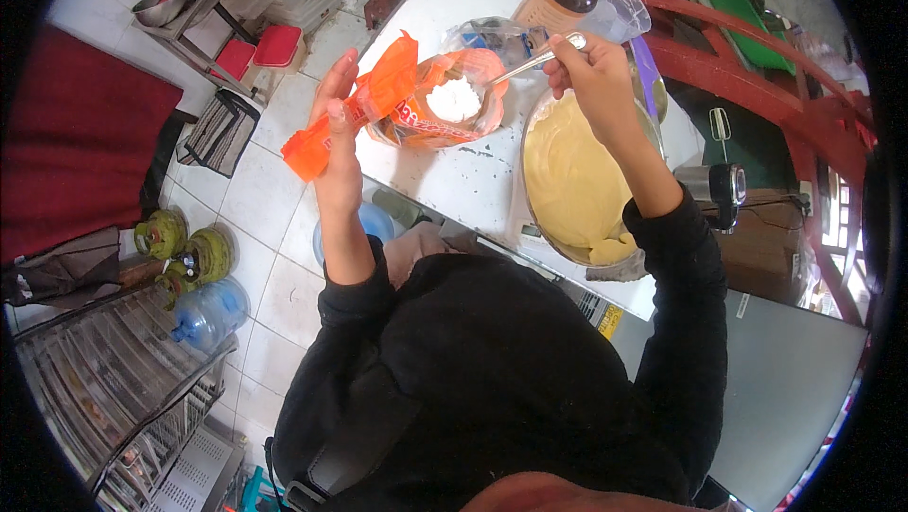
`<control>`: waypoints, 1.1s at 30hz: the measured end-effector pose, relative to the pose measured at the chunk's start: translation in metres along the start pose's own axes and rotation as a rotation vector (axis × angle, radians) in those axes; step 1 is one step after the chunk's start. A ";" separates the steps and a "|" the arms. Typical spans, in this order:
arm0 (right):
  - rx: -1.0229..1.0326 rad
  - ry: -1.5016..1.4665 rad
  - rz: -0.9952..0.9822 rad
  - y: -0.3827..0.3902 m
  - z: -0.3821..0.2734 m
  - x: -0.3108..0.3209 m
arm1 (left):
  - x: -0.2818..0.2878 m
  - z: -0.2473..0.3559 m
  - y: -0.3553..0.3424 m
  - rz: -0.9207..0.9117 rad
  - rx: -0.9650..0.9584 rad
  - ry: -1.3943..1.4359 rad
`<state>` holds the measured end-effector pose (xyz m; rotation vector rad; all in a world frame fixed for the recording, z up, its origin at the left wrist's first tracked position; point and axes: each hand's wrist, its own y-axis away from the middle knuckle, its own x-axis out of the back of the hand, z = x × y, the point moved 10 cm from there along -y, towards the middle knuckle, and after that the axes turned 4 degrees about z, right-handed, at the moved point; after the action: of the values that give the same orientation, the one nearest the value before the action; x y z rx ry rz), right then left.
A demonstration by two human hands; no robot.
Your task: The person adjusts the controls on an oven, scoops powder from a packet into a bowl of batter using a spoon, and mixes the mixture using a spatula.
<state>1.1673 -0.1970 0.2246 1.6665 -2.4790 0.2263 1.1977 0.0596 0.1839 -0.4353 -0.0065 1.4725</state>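
Note:
My left hand (339, 138) holds the orange folded top (376, 86) of a plastic bag. The open orange bag (407, 129) rests on the white table (445, 181) with white powder (452, 98) inside. My right hand (598, 86) grips a metal spoon (525, 68) whose lower end reaches down to the bag's opening. Below that hand is a large round bowl (526, 167) of smooth pale yellow batter (572, 176), on what looks like a scale (518, 233).
Behind are a dark-capped container (549, 6), clear jug (619, 11) and clear bag (487, 39). A mixer (709, 190) stands right, by red railings (681, 72). Green gas cylinders (203, 252), a blue water bottle (208, 309) and racks (76, 384) stand on the left.

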 end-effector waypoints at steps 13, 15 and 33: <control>-0.057 -0.094 0.000 0.003 0.002 0.017 | -0.001 0.000 0.000 0.005 0.019 -0.012; -0.054 -0.121 0.016 0.003 -0.002 0.024 | -0.004 0.001 -0.001 -0.004 0.015 -0.026; -0.083 0.042 0.385 0.097 0.040 0.203 | -0.004 -0.006 0.000 0.001 0.038 0.006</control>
<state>1.0005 -0.3527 0.2225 1.1295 -2.7143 0.1934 1.1991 0.0538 0.1795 -0.4086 0.0266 1.4700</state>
